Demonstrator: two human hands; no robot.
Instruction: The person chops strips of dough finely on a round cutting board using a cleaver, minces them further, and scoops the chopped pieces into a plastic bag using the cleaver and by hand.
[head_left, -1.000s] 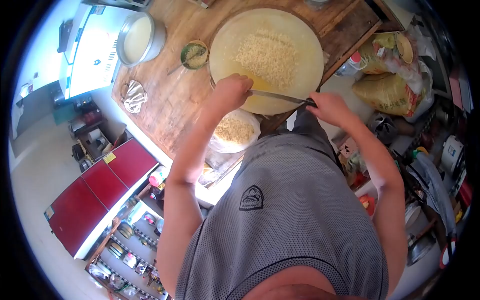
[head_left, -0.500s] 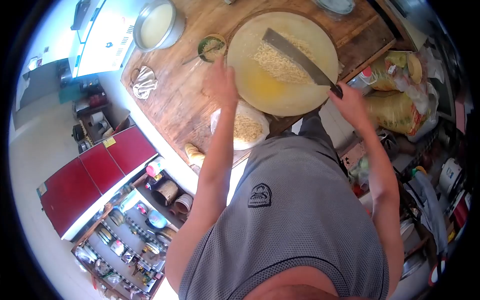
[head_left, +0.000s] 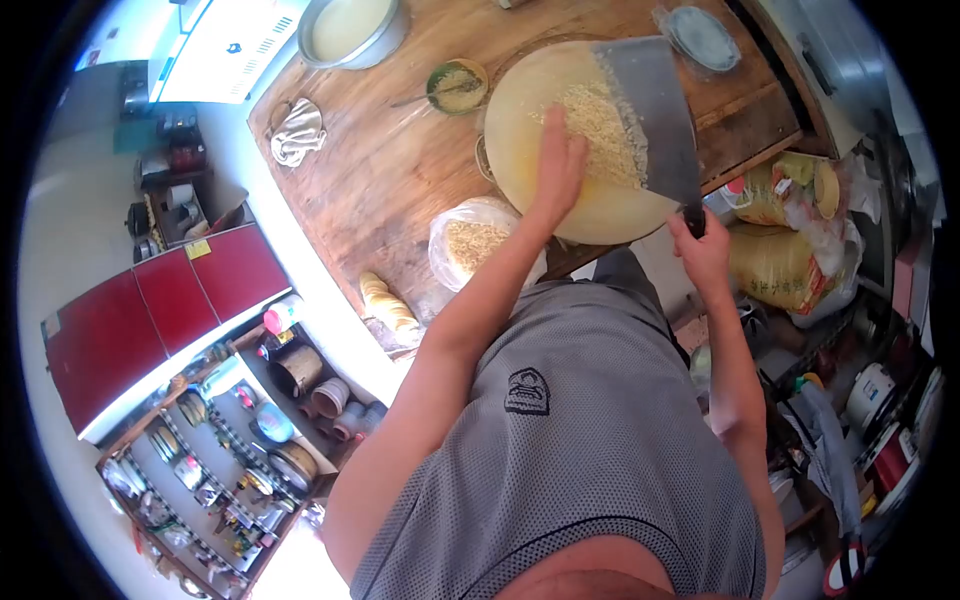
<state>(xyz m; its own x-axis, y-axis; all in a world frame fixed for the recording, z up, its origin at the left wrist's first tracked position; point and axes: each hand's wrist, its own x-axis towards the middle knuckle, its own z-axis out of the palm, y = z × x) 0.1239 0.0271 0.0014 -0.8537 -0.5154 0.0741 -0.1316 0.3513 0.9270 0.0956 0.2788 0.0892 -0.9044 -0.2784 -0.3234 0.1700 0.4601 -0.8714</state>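
My right hand (head_left: 703, 250) is wrapped round the black handle of a cleaver (head_left: 662, 115). Its broad grey blade lies nearly flat over the right side of a round pale chopping board (head_left: 515, 105), along the edge of a heap of finely chopped yellowish bits (head_left: 605, 135). At the left side of that heap is my left hand (head_left: 563, 175), its fingers stretched out and touching the bits. Nearer my body, left of the board, a clear plastic bag (head_left: 440, 245) contains more chopped bits (head_left: 472, 243).
On the wooden table (head_left: 400, 160) stand a large metal pot (head_left: 390, 40) of pale liquid and a small green bowl (head_left: 458, 87) with a utensil. A cloth (head_left: 297, 133), a striped roll-shaped thing (head_left: 386, 303) and a plastic-wrapped dish (head_left: 702, 38) lie near the edges. Sacks (head_left: 770, 265) stand at right.
My left hand has moved right, from beside the board onto the chopped heap. The cleaver has gone from edge-on across the heap to flat at its right side. The view has shifted slightly.
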